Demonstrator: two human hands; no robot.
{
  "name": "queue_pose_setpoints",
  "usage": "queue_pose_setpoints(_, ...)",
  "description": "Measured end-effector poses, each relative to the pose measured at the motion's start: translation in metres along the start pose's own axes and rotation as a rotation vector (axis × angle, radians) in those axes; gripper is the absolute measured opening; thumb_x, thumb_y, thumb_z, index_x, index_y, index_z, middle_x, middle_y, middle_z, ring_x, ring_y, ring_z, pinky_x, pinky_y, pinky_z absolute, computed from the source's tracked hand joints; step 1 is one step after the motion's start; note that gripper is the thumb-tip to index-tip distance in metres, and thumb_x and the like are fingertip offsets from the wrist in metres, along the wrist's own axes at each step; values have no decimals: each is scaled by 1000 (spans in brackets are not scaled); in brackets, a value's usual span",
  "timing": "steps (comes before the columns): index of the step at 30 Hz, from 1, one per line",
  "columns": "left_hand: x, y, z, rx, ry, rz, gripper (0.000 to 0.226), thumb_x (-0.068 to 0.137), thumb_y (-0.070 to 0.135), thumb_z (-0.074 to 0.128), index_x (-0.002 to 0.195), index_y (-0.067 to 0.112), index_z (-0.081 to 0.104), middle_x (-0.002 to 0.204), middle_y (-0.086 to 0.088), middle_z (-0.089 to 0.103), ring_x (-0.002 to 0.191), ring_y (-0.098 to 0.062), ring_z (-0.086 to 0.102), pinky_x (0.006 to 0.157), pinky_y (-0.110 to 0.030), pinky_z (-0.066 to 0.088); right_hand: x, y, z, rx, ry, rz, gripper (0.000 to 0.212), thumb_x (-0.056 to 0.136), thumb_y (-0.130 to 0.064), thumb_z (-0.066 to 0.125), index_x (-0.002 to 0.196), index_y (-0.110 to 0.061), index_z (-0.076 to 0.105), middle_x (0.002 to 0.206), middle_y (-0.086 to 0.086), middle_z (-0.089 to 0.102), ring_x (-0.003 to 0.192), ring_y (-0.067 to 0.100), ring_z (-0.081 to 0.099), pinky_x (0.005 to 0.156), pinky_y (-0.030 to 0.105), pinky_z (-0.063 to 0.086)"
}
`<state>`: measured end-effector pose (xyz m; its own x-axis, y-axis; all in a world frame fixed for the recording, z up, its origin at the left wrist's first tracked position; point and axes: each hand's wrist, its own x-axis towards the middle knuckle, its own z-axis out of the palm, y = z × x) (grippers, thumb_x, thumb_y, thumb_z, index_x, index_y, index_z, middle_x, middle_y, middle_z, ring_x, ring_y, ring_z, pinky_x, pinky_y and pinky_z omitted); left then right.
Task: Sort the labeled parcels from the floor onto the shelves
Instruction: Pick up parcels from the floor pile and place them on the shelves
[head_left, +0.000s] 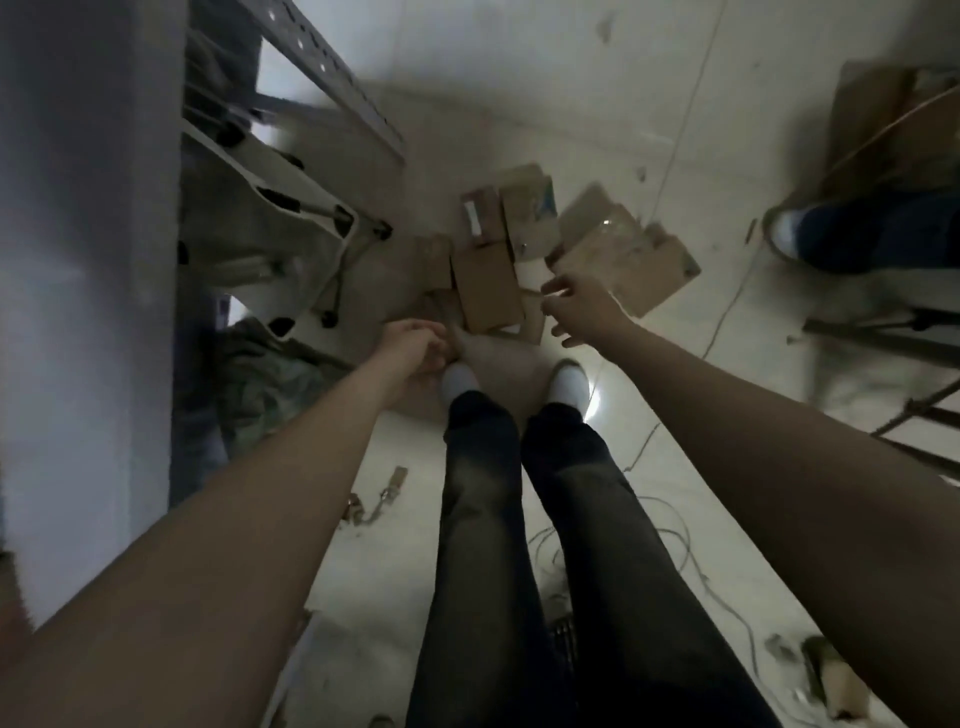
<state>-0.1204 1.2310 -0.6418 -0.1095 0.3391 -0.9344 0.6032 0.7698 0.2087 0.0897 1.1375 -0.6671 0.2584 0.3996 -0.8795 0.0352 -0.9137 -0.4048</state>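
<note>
A: Pickup stage? Shelves (332, 67) up past left hand (415, 348).
B: Yep. On floor (571, 104) just ahead of both hands: parcels (488, 286), heaped. Right hand (582, 312) spread, empty; left hand curled, can't tell if gripping anything. Next, probably: grab one box, read label.

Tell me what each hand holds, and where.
The left hand appears to grip a tan parcel by its left edge, though blur leaves doubt. The right hand holds nothing, open above the cardboard boxes.
</note>
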Motion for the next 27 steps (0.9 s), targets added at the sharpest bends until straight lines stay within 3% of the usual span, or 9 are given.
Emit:
queue_pose_setpoints(2,61,-5,13,-39,19,-32,32,97,-10,44,85,12,63,83,-11,65,70,-23,62,41,-23,50,48,22,19,64,-17,56,39,95,-12,56,134,-11,63,107,11,73,79,26,72,79,54,64)
queue_pose_setpoints(8,229,-55,50,-52,4,-163,22,95,2,56,101,21,67,91,-5,70,78,-22,66,68,-36,56,190,88,76,136,2,154,31,93,-13,53,121,-16,65,91,8,73,70,28,74,66,45,64)
queue_pose_setpoints(12,320,-67,81,-66,21,-135,37,93,11,59,127,27,59,97,-2,65,86,-18,63,62,-33,59,281,118,111,178,43,180,34,93,-17,51,125,-16,61,108,8,69,66,30,76,59,46,65)
queue_pose_setpoints(15,374,-71,102,-83,-9,-117,65,94,12,55,153,32,38,102,1,60,100,-21,62,78,-43,61,333,132,133,115,36,149,44,94,-26,53,137,-18,51,118,8,64,73,34,75,57,42,64)
queue_pose_setpoints(18,399,-74,118,-124,-53,-118,70,97,16,50,160,34,25,122,-2,59,109,-24,62,78,-43,59,361,143,153,185,21,152,65,96,-25,54,156,-23,30,137,9,55,94,41,73,74,54,65)
queue_pose_setpoints(20,404,-77,123,-177,-73,-140,61,99,20,44,157,33,30,131,-2,57,105,-26,62,79,-43,60,364,147,163,313,48,177,71,100,-21,54,162,-22,20,130,4,58,97,34,71,74,49,66)
queue_pose_setpoints(23,393,-84,125,-174,-119,-226,41,98,24,38,131,16,60,107,-4,63,97,-25,55,87,-41,57,346,147,174,399,21,203,75,100,-22,57,163,-24,16,104,1,63,74,22,70,48,33,59)
queue_pose_setpoints(24,386,-84,126,-151,-114,-240,30,97,23,39,114,15,63,98,-5,60,95,-24,54,94,-44,54,339,146,176,357,4,214,76,99,-25,57,163,-25,17,110,4,65,79,24,71,53,36,61)
queue_pose_setpoints(27,374,-82,128,-113,-58,-237,17,96,21,41,88,20,56,91,-4,57,86,-22,54,97,-50,54,333,146,169,218,127,153,66,98,-22,57,157,-14,30,142,15,54,118,37,64,95,48,57)
